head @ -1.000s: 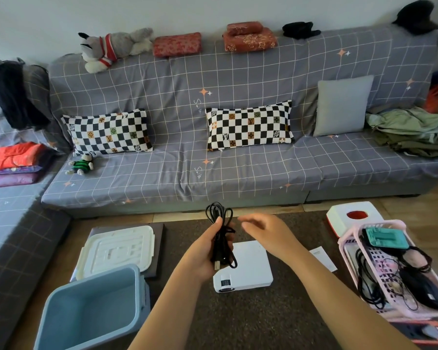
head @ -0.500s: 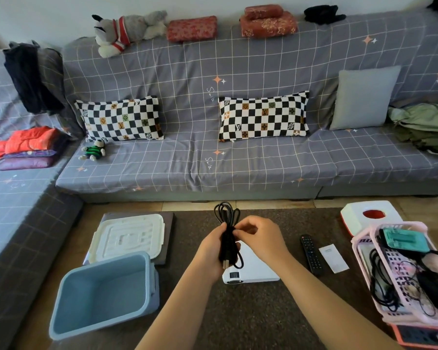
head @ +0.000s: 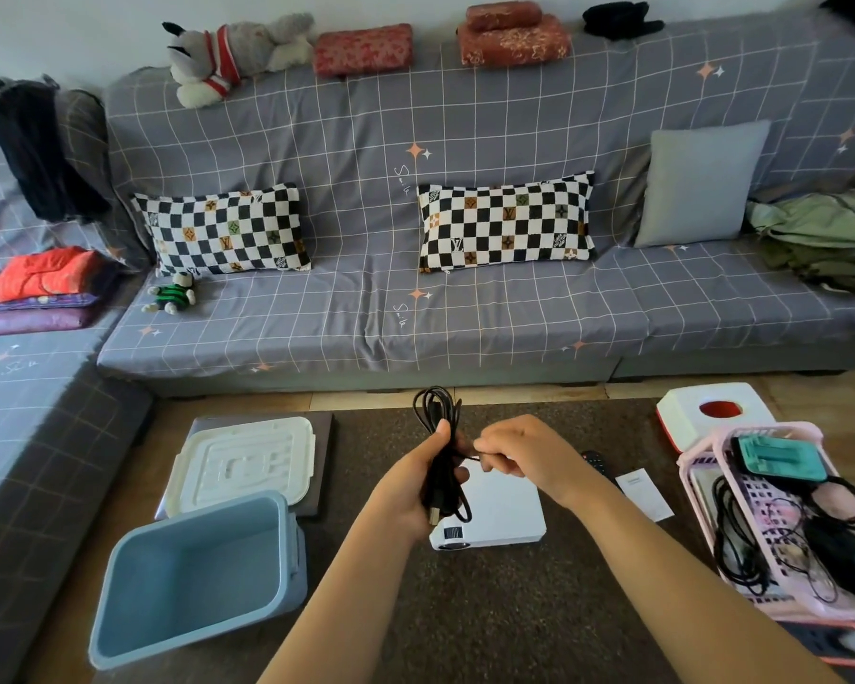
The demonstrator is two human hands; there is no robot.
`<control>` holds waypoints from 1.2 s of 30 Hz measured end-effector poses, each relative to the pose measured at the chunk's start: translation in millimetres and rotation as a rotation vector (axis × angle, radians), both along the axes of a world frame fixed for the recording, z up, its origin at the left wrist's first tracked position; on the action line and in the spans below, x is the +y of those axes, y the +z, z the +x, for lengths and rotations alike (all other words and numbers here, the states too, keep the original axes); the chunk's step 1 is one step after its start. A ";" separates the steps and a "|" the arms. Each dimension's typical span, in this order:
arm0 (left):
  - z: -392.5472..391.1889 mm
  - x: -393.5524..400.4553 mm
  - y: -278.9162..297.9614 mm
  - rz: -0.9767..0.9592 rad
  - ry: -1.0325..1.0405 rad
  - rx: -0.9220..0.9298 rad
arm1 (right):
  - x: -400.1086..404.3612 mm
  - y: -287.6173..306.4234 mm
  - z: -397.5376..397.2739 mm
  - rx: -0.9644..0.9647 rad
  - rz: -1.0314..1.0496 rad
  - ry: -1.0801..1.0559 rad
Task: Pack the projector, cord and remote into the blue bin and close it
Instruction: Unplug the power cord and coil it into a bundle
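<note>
Left hand grips the bundled black cord upright above the white box-shaped projector, while the right hand pinches a loose strand beside it (apparently tidying the coil). Nothing is packed yet: the pale blue plastic bin stands open, its white lid behind it, and the black remote lies half hidden beyond the right wrist.
</note>
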State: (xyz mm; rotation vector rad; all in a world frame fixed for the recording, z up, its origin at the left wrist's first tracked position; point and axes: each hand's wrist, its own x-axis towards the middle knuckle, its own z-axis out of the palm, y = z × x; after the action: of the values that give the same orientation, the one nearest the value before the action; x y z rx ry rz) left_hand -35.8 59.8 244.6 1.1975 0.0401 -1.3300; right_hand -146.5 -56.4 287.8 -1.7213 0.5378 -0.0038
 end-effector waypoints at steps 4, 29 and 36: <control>1.6 -3.2 4.7 -0.016 0.062 0.022 | -0.8 6.4 -6.5 -0.067 0.115 0.015; -26.3 -17.5 15.4 0.216 -0.444 -0.941 | 20.7 -3.7 6.1 0.104 -0.467 -0.127; -28.7 -8.1 26.4 0.351 -0.770 -1.113 | 22.5 -5.9 6.2 0.195 -0.638 -0.189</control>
State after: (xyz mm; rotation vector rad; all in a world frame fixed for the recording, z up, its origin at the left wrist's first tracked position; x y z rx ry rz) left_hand -64.5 51.6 271.0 2.2488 -1.1153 -1.1060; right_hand -140.3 -34.0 282.0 -2.2958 0.9123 -0.1588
